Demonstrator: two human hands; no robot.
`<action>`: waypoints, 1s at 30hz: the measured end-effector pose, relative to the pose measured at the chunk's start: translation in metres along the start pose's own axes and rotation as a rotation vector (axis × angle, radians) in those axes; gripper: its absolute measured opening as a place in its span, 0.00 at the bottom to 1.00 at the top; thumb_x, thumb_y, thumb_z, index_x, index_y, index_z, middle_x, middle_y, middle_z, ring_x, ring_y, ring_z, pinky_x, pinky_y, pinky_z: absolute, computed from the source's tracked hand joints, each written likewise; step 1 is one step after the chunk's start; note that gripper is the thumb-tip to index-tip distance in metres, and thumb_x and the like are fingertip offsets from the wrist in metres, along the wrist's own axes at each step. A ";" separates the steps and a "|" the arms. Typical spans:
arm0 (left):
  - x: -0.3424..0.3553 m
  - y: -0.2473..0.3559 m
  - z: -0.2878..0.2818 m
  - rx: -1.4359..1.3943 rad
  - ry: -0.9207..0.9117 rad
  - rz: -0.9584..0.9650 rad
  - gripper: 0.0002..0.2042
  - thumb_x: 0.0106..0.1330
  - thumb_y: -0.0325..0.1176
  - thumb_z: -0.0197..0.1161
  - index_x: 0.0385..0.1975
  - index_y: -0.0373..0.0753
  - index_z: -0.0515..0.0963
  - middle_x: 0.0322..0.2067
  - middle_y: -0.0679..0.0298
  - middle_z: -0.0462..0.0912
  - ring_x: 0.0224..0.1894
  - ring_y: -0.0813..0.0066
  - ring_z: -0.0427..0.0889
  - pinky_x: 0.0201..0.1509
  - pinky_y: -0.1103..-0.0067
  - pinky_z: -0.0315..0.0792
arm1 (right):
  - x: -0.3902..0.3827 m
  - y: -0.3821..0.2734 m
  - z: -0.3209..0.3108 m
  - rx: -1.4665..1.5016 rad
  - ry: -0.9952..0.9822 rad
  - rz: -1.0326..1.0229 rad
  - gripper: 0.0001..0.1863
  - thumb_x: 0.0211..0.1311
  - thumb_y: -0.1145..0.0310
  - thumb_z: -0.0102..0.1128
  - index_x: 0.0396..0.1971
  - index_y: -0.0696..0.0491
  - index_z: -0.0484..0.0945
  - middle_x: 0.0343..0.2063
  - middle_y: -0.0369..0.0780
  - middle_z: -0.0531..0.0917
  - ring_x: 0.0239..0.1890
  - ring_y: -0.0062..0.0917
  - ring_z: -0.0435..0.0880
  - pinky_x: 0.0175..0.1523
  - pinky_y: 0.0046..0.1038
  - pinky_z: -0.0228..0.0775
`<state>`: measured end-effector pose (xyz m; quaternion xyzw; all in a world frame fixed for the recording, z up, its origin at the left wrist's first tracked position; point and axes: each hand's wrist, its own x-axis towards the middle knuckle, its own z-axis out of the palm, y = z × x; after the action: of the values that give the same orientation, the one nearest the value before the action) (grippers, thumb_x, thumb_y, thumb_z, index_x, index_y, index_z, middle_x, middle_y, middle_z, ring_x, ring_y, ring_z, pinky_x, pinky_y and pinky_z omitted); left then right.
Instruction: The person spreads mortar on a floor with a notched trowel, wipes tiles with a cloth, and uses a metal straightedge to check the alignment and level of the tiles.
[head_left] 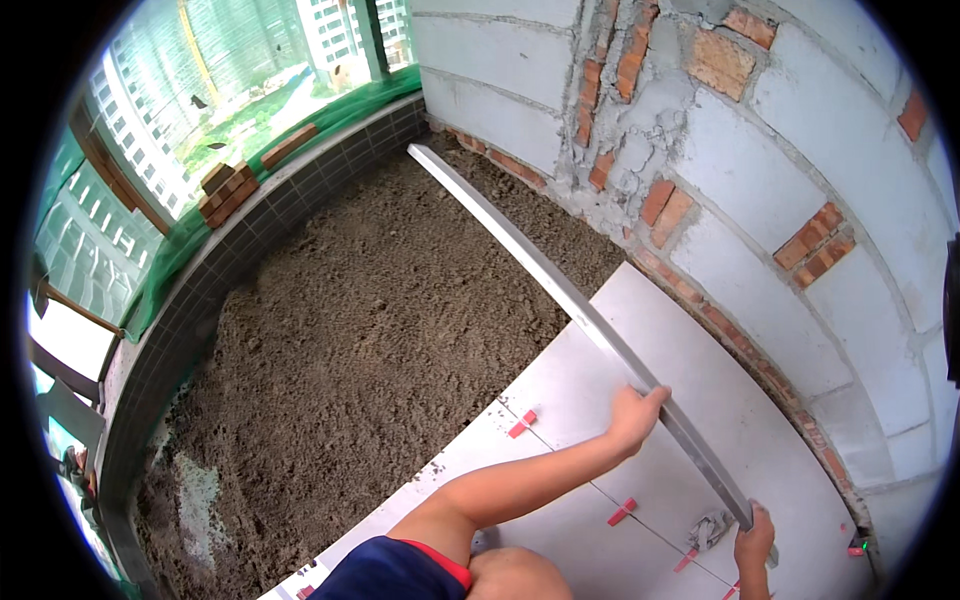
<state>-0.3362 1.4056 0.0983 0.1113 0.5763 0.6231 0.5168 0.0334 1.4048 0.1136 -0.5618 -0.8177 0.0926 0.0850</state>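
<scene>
A long grey metal straightedge [545,275] runs diagonally from the far wall corner toward me. My left hand [636,418] is closed around it about two thirds of the way down. At its near end my right hand [755,540] grips it too, low at the right. The far part of the bar lies over rough brown mortar [370,300], while the near part is above large pale floor tiles [680,345]. Whether its underside touches the mortar or the tiles, I cannot tell. A crumpled grey rag [709,529] rests on the tiles beside my right hand.
Red tile-levelling wedges [622,512] stick up along the tile joint. A block wall [760,180] with brick patches bounds the right. On the left curves a dark tiled ledge [240,235], with loose bricks [228,193] on top beneath the windows. A small device with a green light [857,547] sits near the wall.
</scene>
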 end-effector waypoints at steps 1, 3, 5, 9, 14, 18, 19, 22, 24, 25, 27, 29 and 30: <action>0.011 -0.029 0.009 0.051 -0.045 0.029 0.17 0.58 0.38 0.65 0.26 0.24 0.79 0.24 0.57 0.81 0.26 0.73 0.78 0.31 0.72 0.73 | -0.007 0.025 0.012 -0.032 -0.024 0.071 0.22 0.47 0.84 0.56 0.46 0.59 0.77 0.42 0.52 0.80 0.47 0.48 0.79 0.53 0.39 0.71; 0.011 -0.059 0.038 0.175 -0.074 -0.071 0.20 0.57 0.42 0.65 0.20 0.25 0.78 0.20 0.58 0.80 0.23 0.72 0.77 0.29 0.71 0.71 | -0.024 0.068 0.028 -0.031 0.053 0.123 0.18 0.49 0.84 0.54 0.42 0.58 0.80 0.39 0.50 0.82 0.43 0.46 0.81 0.49 0.39 0.72; 0.011 -0.082 0.067 0.240 -0.140 -0.146 0.21 0.57 0.44 0.64 0.24 0.26 0.79 0.22 0.53 0.81 0.26 0.64 0.81 0.33 0.68 0.73 | -0.039 0.110 0.038 -0.034 0.041 0.192 0.18 0.50 0.84 0.53 0.42 0.57 0.80 0.39 0.49 0.82 0.42 0.46 0.81 0.49 0.39 0.71; 0.006 -0.108 0.122 0.375 -0.217 -0.193 0.21 0.57 0.46 0.63 0.32 0.27 0.80 0.26 0.50 0.84 0.32 0.56 0.84 0.39 0.65 0.75 | -0.062 0.177 0.050 -0.186 0.088 0.414 0.17 0.50 0.82 0.55 0.42 0.56 0.80 0.37 0.47 0.83 0.41 0.44 0.81 0.50 0.39 0.70; 0.018 -0.155 0.171 0.409 -0.265 -0.261 0.28 0.58 0.52 0.63 0.33 0.23 0.79 0.32 0.44 0.83 0.37 0.54 0.84 0.42 0.66 0.75 | -0.084 0.259 0.058 -0.171 0.073 0.422 0.19 0.47 0.83 0.60 0.42 0.56 0.81 0.36 0.46 0.83 0.42 0.41 0.82 0.50 0.36 0.72; 0.025 -0.217 0.202 0.511 -0.310 -0.229 0.29 0.60 0.53 0.62 0.36 0.24 0.80 0.35 0.43 0.83 0.40 0.51 0.84 0.45 0.66 0.75 | -0.107 0.318 0.073 -0.143 0.033 0.472 0.21 0.44 0.83 0.62 0.43 0.56 0.80 0.40 0.46 0.82 0.46 0.42 0.79 0.53 0.36 0.71; 0.028 -0.234 0.199 0.554 -0.315 -0.215 0.29 0.60 0.53 0.62 0.36 0.24 0.80 0.35 0.43 0.83 0.41 0.51 0.84 0.45 0.66 0.75 | -0.108 0.318 0.080 -0.090 -0.017 0.495 0.21 0.44 0.83 0.62 0.43 0.56 0.80 0.40 0.46 0.82 0.47 0.42 0.79 0.54 0.37 0.70; 0.014 -0.239 0.245 0.522 -0.447 -0.252 0.30 0.62 0.55 0.57 0.36 0.25 0.81 0.40 0.41 0.82 0.45 0.45 0.81 0.50 0.63 0.74 | -0.133 0.382 0.059 -0.160 0.020 0.499 0.20 0.44 0.82 0.63 0.43 0.57 0.80 0.41 0.47 0.81 0.48 0.43 0.78 0.55 0.37 0.69; 0.018 -0.252 0.248 0.583 -0.497 -0.255 0.31 0.63 0.55 0.57 0.40 0.25 0.79 0.44 0.39 0.80 0.48 0.44 0.79 0.52 0.63 0.73 | -0.141 0.382 0.076 -0.176 0.021 0.484 0.20 0.44 0.82 0.64 0.43 0.57 0.80 0.41 0.47 0.81 0.49 0.44 0.77 0.55 0.38 0.69; 0.020 -0.258 0.248 0.611 -0.525 -0.257 0.31 0.63 0.55 0.56 0.43 0.24 0.78 0.45 0.39 0.79 0.50 0.44 0.78 0.53 0.64 0.72 | -0.144 0.383 0.083 -0.182 0.016 0.491 0.21 0.44 0.82 0.64 0.43 0.57 0.80 0.41 0.48 0.81 0.49 0.44 0.77 0.55 0.39 0.69; 0.023 -0.253 0.239 0.737 -0.538 -0.173 0.32 0.65 0.54 0.55 0.50 0.24 0.72 0.51 0.37 0.74 0.55 0.42 0.74 0.58 0.64 0.69 | -0.136 0.377 0.090 -0.169 -0.020 0.546 0.21 0.44 0.81 0.64 0.44 0.58 0.79 0.42 0.48 0.81 0.49 0.44 0.77 0.56 0.39 0.68; 0.024 -0.251 0.211 0.827 -0.633 0.028 0.33 0.67 0.54 0.53 0.57 0.25 0.65 0.57 0.38 0.69 0.60 0.44 0.69 0.62 0.65 0.65 | -0.125 0.374 0.093 -0.125 -0.071 0.624 0.22 0.44 0.81 0.65 0.45 0.58 0.79 0.43 0.47 0.80 0.49 0.44 0.76 0.57 0.40 0.67; 0.030 -0.249 0.184 0.858 -0.715 0.190 0.34 0.68 0.53 0.52 0.61 0.27 0.60 0.60 0.40 0.66 0.62 0.46 0.66 0.64 0.66 0.62 | -0.120 0.373 0.098 -0.159 -0.038 0.560 0.21 0.45 0.81 0.64 0.44 0.58 0.79 0.42 0.47 0.81 0.48 0.45 0.76 0.55 0.41 0.67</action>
<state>-0.0856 1.4910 -0.0659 0.5669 0.5546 0.3002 0.5301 0.3887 1.4185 -0.0772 -0.7689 -0.6367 0.0584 -0.0034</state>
